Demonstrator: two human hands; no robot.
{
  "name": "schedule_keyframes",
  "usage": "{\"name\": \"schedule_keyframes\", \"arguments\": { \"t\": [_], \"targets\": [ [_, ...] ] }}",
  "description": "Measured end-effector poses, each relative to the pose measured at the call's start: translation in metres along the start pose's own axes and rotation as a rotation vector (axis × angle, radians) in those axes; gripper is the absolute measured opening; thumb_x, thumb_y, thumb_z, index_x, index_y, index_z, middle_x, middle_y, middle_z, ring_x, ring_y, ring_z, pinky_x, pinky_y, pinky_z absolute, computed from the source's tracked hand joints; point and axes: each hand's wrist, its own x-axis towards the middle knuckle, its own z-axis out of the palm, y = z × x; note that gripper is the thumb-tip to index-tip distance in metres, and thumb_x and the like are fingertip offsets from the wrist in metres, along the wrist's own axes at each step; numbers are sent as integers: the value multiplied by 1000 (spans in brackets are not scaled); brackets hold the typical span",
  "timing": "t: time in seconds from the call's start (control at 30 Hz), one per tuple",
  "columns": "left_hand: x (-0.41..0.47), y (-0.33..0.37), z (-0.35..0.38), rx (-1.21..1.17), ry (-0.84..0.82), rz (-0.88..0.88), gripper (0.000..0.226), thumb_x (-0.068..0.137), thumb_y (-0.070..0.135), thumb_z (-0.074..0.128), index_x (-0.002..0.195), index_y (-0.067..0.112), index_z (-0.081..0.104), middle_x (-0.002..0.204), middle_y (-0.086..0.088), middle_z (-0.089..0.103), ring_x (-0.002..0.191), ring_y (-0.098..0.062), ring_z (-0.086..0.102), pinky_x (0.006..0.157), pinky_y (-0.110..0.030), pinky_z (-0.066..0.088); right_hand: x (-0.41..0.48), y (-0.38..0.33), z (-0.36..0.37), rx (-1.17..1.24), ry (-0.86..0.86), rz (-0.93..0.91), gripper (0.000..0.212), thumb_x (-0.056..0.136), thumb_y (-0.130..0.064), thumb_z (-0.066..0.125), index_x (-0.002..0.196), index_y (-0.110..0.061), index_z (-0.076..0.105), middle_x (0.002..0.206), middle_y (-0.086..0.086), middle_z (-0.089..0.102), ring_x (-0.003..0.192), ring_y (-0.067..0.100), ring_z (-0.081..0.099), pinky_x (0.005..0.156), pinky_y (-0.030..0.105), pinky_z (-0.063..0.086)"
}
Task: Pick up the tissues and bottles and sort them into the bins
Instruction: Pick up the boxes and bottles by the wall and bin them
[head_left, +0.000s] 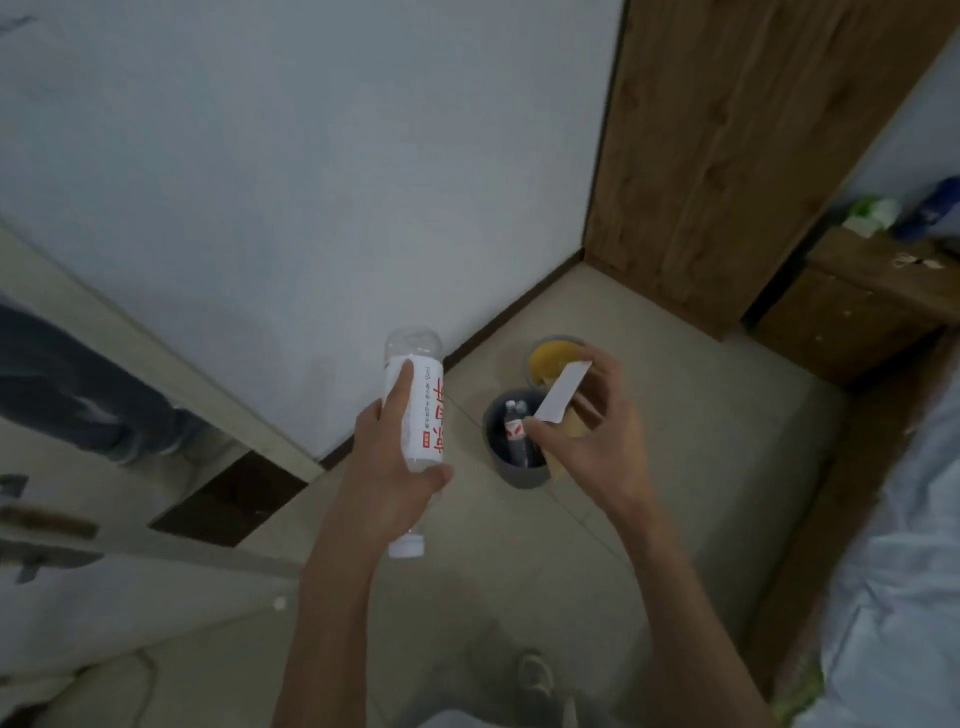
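the left hand (387, 467) grips a clear bottle (415, 405) with a white label and red characters; its fingers curl round the body and the index finger lies straight along the label; the white cap points back toward the person and the base points toward the white wall (311, 208); the right hand (597, 436) pinches a flat white tissue (563, 389) between thumb and fingertips, holding it just above the bins; the grey bin (519, 475) stands on the pale floor (675, 467) and holds a second bottle (516, 426), upright; the yellow bin (545, 358) stands just behind it, nearer the corner where the wall meets a wooden cabinet (727, 156); a shoe (535, 675) shows at the lower edge.
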Motion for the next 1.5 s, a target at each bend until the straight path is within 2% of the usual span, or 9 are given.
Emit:
{"name": "schedule_keyframes", "arguments": {
  "t": [0.13,0.33,0.6,0.8,0.9,0.97,1.1,1.33,1.5],
  "targets": [
    [64,3,32,45,-74,24,122,69,19,85,159,57,12,150,1,40,127,-21,54,80,-28,58,32,33,-21,8,84,92,84,70,-17,95,137,-34,48,128,-13,64,122,9,64,102,42,56],
    [169,-5,67,78,-103,52,123,70,14,88,165,43,16,151,-3,38,132,-22,50,95,-39,56,103,79,-22,-43,109,162,81,70,-8,94,134,-25,47,127,-13,62,117,3,63,97,20,54],
    [314,-85,138,153,-142,33,118,77,10,80,164,47,10,148,-2,32,132,-25,45,100,-55,55,201,187,25,-175,22,357,80,70,-17,94,131,-28,43,125,-19,60,113,2,64,92,36,60],
    [386,-196,220,142,-209,78,92,91,66,57,167,36,13,153,-5,32,132,2,35,103,-24,42,258,314,69,-229,-32,437,81,71,-22,91,132,-35,39,120,-14,60,106,12,67,79,48,61],
    [410,-257,267,134,-246,48,95,87,53,62,166,42,11,161,-5,23,142,-29,38,108,-58,46,276,384,87,-252,-45,453,82,66,-34,88,129,-40,36,116,-12,61,100,17,68,74,50,61],
    [421,-292,295,134,-252,13,95,87,48,64,165,44,10,163,0,19,144,-33,35,108,-64,45,282,432,99,-263,-57,463,82,63,-42,85,129,-39,36,115,-9,62,99,17,68,74,49,61],
    [440,-353,345,92,-254,-62,96,83,51,62,165,39,14,163,4,19,146,-25,31,112,-59,44,288,521,119,-308,-71,486,84,65,-39,87,133,-39,37,121,-8,60,97,14,66,78,46,60],
    [459,-439,418,37,-210,-111,99,90,18,71,166,41,11,163,-7,16,145,-20,31,109,-40,46,293,637,137,-378,-94,498,87,69,-29,91,136,-39,36,126,-8,57,109,16,62,87,42,59],
    [455,-474,448,29,-185,-131,100,94,40,72,168,31,5,168,5,9,150,-14,27,117,-44,43,288,684,141,-507,-232,593,87,74,-35,85,140,-41,29,134,-2,58,116,25,63,94,47,57]
  ]
}}
